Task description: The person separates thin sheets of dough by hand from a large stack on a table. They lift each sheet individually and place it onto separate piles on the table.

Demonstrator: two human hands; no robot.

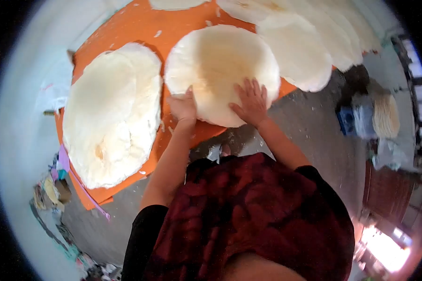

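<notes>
Discs of a cream-white, soft-looking material lay on an orange sheet point(126, 28) spread over the grey floor point(314, 140), seen from the head camera. The middle disc point(220, 61) was round with a ragged, slightly fluffy rim and a yellower centre. It lay flat on the sheet, its near edge reaching over the sheet's border.

The left hand point(183, 108) sat at that near edge with the fingers curled in and the thumb raised against the rim. Whether it pinched the material could not be told. The right hand point(252, 100) rested on top of the disc, palm down, fingers point(248, 88) spread and released, gripping nothing.

To the left lay a larger stack of discs point(110, 112), layered and uneven, with wrinkled edges. To the right, another disc point(297, 51) lay just beside the middle one, and further discs point(342, 33) overlapped toward the sheet's far corner. White flecks dotted the sheet.

A purple strip point(86, 192) trailed off the sheet's near corner beside a heap of coloured scraps point(51, 187). On the floor at the right stood a blue container point(346, 119), too blurred to show its contents, next to a pale fibrous bundle point(385, 114). A red-and-black patterned garment point(248, 210) filled the foreground.
</notes>
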